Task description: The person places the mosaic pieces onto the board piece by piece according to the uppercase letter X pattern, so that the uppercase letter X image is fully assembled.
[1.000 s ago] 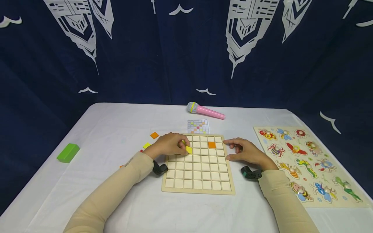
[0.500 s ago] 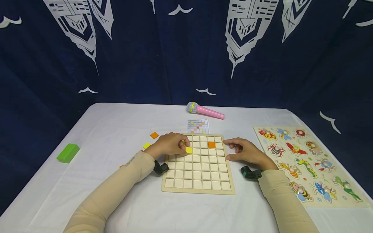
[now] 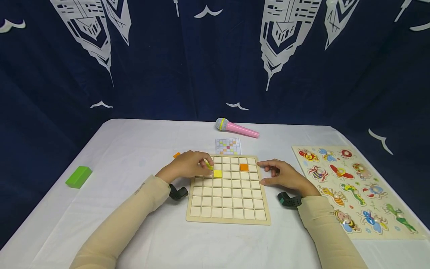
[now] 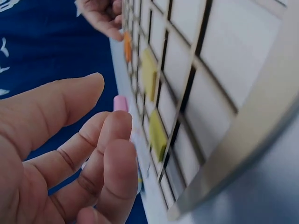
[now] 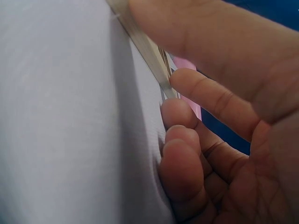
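Observation:
A wooden grid board (image 3: 228,223) lies flat on the white cloth. Over its upper left corner is my left hand (image 3: 189,164), fingers loosely bent, thumb apart from them and nothing between. Just beyond those fingertips, a yellow-green tile (image 4: 158,137) sits in a cell, partly covered in the head view. One row nearer lies a yellow tile (image 3: 218,173) in its own cell. Farther right an orange tile (image 3: 244,167) fills another. My right hand (image 3: 282,175) touches the board's right edge with thumb and index finger, its other fingers curled loosely.
Behind the board lie a coloured pattern card (image 3: 228,146) and a pink toy microphone (image 3: 240,129). A green block (image 3: 78,176) stands at left. At right is an insect puzzle board (image 3: 366,231). A loose orange tile (image 3: 176,155) shows past my left hand.
My left hand has drawn back a little to the left from the yellow tile, uncovering its cell. It now hides loose tiles on the cloth. The right hand stays in place.

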`<state>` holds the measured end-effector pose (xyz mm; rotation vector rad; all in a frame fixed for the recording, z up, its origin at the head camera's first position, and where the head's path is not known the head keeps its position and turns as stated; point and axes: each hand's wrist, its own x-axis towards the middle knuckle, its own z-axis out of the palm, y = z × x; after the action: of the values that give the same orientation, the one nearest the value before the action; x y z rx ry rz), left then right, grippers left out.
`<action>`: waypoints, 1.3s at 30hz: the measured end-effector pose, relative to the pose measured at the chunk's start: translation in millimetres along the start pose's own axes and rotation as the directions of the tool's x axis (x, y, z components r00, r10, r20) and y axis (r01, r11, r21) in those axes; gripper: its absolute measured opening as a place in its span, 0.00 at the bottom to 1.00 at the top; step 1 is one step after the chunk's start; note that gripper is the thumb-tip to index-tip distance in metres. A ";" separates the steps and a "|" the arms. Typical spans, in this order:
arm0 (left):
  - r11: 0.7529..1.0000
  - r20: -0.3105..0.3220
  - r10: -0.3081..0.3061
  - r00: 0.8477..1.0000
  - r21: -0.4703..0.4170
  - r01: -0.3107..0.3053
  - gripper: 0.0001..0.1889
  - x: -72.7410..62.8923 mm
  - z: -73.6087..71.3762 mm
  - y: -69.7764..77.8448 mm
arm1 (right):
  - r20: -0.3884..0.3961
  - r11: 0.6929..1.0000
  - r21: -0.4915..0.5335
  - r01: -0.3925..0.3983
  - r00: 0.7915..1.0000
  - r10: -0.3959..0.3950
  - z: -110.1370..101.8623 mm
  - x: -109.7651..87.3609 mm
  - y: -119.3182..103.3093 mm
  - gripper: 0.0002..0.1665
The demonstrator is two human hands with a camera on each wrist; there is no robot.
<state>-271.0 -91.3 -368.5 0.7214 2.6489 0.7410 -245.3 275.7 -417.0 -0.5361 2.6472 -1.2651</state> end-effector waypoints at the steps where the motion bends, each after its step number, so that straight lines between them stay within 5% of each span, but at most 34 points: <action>1: 1.000 -0.004 0.004 1.000 -0.012 -0.004 0.16 -2.6 -2.6 -1.5 | 0.000 1.000 -0.001 0.000 1.000 0.000 0.0 0.1 -0.2 0.38; 18: 0.953 -0.127 0.162 0.979 -0.238 -0.188 0.14 -50.4 -28.2 -47.3 | 0.003 1.000 0.003 0.002 1.000 -0.003 0.1 -0.3 -1.0 0.38; 22: 0.951 -0.094 0.152 0.984 -0.257 -0.172 0.13 -63.4 -34.1 -61.2 | 0.007 1.000 0.006 0.002 1.000 -0.002 -0.2 -0.4 -1.2 0.38; 28: 0.930 0.053 0.107 0.993 -0.359 -0.081 0.14 -88.0 -46.9 -85.8 | 0.017 0.999 0.010 0.035 0.999 -0.035 -1.2 -0.1 -0.8 0.37; 39: 0.929 0.198 -0.010 0.980 -0.360 0.082 0.17 -131.0 -61.8 -119.8 | 0.021 0.999 0.021 0.040 0.999 -0.041 -2.2 -0.1 0.6 0.36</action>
<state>-233.4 -275.4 -364.6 0.5895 2.2539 1.0577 -246.0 277.7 -416.0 -0.5997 2.6156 -1.2898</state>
